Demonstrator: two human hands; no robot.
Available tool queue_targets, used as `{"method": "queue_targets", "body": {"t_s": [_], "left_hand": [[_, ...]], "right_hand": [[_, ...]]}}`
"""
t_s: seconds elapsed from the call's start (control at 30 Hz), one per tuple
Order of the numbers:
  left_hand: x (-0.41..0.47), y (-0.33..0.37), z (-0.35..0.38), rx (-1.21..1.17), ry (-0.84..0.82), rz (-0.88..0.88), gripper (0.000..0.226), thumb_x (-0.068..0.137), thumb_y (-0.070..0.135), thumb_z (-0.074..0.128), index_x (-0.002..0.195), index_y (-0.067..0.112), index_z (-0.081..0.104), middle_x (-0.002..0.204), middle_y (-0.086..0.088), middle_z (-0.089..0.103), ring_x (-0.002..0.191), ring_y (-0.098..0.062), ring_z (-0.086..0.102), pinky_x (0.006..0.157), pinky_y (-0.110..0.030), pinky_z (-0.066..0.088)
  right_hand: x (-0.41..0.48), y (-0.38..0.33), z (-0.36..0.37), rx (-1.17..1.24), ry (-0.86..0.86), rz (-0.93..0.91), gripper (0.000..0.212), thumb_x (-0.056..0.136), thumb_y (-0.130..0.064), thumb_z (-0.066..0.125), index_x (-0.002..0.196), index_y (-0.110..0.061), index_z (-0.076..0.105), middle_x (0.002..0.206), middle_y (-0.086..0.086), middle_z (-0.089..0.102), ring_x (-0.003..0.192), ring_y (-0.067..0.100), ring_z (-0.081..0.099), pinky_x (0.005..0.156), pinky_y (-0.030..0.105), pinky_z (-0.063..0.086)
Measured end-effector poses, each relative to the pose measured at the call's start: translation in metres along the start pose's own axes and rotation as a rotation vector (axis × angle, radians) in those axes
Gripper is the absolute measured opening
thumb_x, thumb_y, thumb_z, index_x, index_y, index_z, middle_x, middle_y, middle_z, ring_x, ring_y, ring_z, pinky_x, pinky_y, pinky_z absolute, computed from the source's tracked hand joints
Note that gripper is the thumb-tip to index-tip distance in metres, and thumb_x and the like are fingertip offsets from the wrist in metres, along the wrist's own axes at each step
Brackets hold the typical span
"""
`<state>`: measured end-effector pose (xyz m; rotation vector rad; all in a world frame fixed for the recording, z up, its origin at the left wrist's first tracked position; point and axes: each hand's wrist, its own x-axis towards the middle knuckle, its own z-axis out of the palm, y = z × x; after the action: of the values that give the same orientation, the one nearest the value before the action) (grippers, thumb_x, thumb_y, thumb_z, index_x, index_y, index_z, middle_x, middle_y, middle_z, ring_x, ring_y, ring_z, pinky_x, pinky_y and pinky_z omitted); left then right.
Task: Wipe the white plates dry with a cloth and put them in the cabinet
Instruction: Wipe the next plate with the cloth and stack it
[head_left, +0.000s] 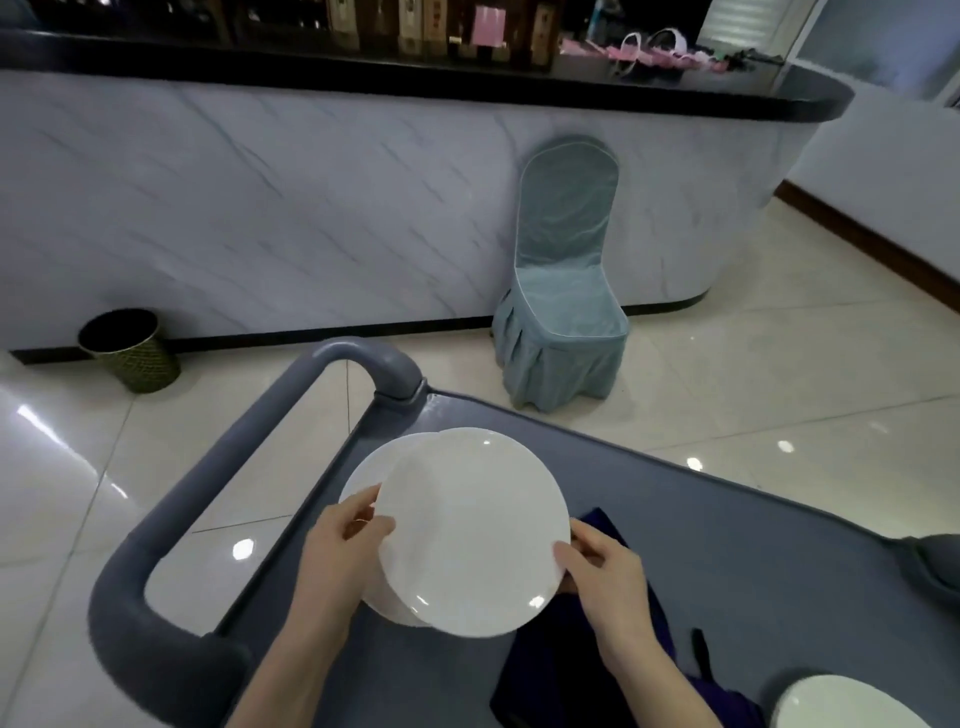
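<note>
While left grip (343, 540) and right grip (602, 569) pinch its rim, glossy round plate (472, 530) overlaps lower plate (366, 475) | navy cloth (561, 675) alongside

No text, number or brand can be read anywhere. The boxes (415, 23) standing in the dark shelf (223, 21) at the far top carry pale labels, but these are too blurred and dim to make out. The same goes for the pink box (490, 23) among them.
</note>
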<state>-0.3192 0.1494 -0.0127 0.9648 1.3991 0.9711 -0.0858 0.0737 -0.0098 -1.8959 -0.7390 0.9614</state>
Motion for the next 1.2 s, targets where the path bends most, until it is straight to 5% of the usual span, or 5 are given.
{"method": "queue_targets", "body": {"t_s": [0.2, 0.43, 0.73, 0.87, 1.2], "left_hand": [[0.025, -0.007, -0.027, 0.328, 0.05, 0.112, 0.046, 0.083, 0.002, 0.061, 0.121, 0.028, 0.068, 0.101, 0.003, 0.058, 0.091, -0.011, 0.06, 0.081, -0.023, 0.046], [0.03, -0.008, -0.028, 0.457, 0.091, 0.146, 0.041, 0.087, 0.002, 0.059, 0.12, 0.025, 0.067, 0.095, 0.002, 0.05, 0.08, -0.009, 0.056, 0.064, -0.002, 0.039], [0.023, -0.009, -0.02, 0.539, 0.149, 0.14, 0.047, 0.091, 0.004, 0.059, 0.137, 0.015, 0.055, 0.098, 0.002, 0.043, 0.082, -0.007, 0.052, 0.07, -0.009, 0.037], [0.006, -0.004, -0.003, 0.552, 0.216, 0.277, 0.04, 0.09, 0.007, 0.063, 0.129, 0.019, 0.061, 0.097, 0.002, 0.044, 0.083, -0.009, 0.051, 0.08, -0.024, 0.043], [-0.088, -0.034, 0.136, 0.463, -0.405, 0.274, 0.017, 0.087, 0.013, 0.069, 0.09, 0.03, 0.072, 0.079, 0.011, 0.067, 0.076, 0.001, 0.062, 0.07, -0.012, 0.048]], "right_hand": [[0.012, 0.0, 0.043, -0.066, 0.03, -0.004, 0.047, 0.086, -0.007, 0.067, 0.073, -0.052, 0.069, 0.081, -0.004, 0.073, 0.082, 0.026, 0.069, 0.08, 0.04, 0.057], [0.021, 0.002, 0.053, -0.174, 0.035, -0.059, 0.028, 0.09, -0.014, 0.065, 0.099, -0.039, 0.072, 0.094, 0.0, 0.064, 0.085, 0.013, 0.062, 0.069, 0.017, 0.043], [0.023, 0.006, 0.048, -0.278, 0.001, -0.099, 0.031, 0.093, -0.021, 0.064, 0.122, -0.031, 0.068, 0.091, -0.003, 0.054, 0.08, 0.008, 0.054, 0.067, 0.009, 0.037], [0.018, 0.011, 0.028, -0.228, 0.001, -0.075, 0.036, 0.095, -0.028, 0.064, 0.13, -0.026, 0.061, 0.095, -0.004, 0.058, 0.086, 0.008, 0.056, 0.078, 0.023, 0.05], [-0.021, 0.077, -0.124, -0.214, 0.243, 0.022, 0.02, 0.093, -0.017, 0.065, 0.111, -0.022, 0.071, 0.098, 0.0, 0.069, 0.091, 0.015, 0.064, 0.088, 0.033, 0.051]]}}
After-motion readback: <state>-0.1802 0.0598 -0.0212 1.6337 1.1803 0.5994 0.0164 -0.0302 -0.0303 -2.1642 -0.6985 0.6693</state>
